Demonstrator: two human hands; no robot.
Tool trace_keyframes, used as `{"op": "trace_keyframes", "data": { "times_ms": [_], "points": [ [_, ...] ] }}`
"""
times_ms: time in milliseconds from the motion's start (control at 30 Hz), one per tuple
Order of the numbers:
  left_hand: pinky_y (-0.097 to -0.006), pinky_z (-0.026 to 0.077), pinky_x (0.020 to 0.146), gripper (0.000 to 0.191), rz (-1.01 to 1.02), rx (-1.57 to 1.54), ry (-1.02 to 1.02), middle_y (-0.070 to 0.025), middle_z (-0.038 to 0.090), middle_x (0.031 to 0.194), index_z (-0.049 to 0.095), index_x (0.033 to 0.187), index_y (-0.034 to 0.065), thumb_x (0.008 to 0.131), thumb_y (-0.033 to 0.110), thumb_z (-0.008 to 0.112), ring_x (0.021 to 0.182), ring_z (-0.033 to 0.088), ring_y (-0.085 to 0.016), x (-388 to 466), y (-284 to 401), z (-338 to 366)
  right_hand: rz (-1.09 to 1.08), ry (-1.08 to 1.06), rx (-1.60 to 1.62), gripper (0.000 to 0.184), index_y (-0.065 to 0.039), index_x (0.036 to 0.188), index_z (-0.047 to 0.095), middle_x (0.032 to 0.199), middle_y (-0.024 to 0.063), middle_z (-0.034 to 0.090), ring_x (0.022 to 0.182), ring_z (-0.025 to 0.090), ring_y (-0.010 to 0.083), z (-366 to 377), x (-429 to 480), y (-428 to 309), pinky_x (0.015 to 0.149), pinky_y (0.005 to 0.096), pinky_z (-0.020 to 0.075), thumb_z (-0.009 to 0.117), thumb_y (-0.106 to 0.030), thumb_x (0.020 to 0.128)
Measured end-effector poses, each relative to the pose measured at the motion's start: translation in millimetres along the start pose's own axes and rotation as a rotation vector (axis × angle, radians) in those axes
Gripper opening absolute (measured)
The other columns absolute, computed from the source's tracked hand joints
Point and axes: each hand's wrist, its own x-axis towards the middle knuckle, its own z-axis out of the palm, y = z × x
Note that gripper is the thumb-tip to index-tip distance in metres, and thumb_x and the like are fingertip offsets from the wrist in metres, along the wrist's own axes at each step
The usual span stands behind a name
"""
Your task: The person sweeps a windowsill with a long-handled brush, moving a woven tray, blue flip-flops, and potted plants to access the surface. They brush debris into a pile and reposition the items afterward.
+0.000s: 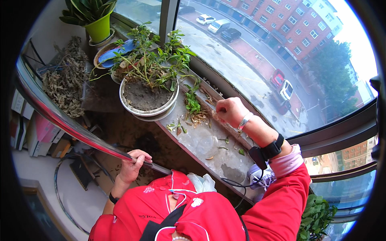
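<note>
My left hand is closed around a shiny curved metal rail that reflects red. Above the windowsill, close to the window frame, my right hand has its fingers curled in; whether something small is inside them is hidden. Just left of that hand, a green leafy sprig lies on the sill beside a small heap of dry leaves. Farther left stands a round white pot of soil holding a leafy plant. Loose leaf bits are scattered along the sill.
Behind the pot lies a blue shoe-shaped object. A lime-green pot stands in the corner near dried plant stems. Purple-and-white shoes and a black cable are by my right arm. Window glass borders the sill.
</note>
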Motion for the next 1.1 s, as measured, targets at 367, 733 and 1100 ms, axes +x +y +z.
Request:
{"op": "trace_keyframes", "data": {
  "times_ms": [367,733,1100],
  "points": [
    [-0.0287,0.054,0.071,0.020,0.018,0.031,-0.002,-0.0097,0.066,0.083,0.066,0.090,-0.0039,0.095,0.006,0.049,0.075,0.067,-0.017,13,2,1,0.121,0.215,-0.424,0.013,-0.008,0.091,0.064,0.091,0.0157,0.063,0.088,0.065,0.0369,-3,-19,30,0.074,0.0453,0.0529,0.057,-0.005,0.081],
    [-0.0289,0.054,0.071,0.020,0.000,0.076,-0.031,-0.0097,0.066,0.083,0.065,0.090,-0.0039,0.095,0.006,0.048,0.076,0.068,-0.017,16,-2,10,0.008,-0.267,-0.666,0.027,-0.009,0.103,0.063,0.082,0.0176,0.066,0.084,0.066,0.0382,-28,-6,76,0.070,0.0457,0.0521,0.052,0.001,0.081],
    [-0.0284,0.054,0.071,0.020,0.007,0.076,-0.048,-0.0096,0.066,0.084,0.066,0.090,-0.0042,0.095,0.006,0.049,0.075,0.068,-0.017,18,2,18,0.159,-0.176,-0.571,0.027,-0.005,0.107,0.060,0.084,0.0216,0.066,0.088,0.065,0.0419,-26,-9,65,0.073,0.0475,0.0523,0.054,0.002,0.082]
  ]
}}
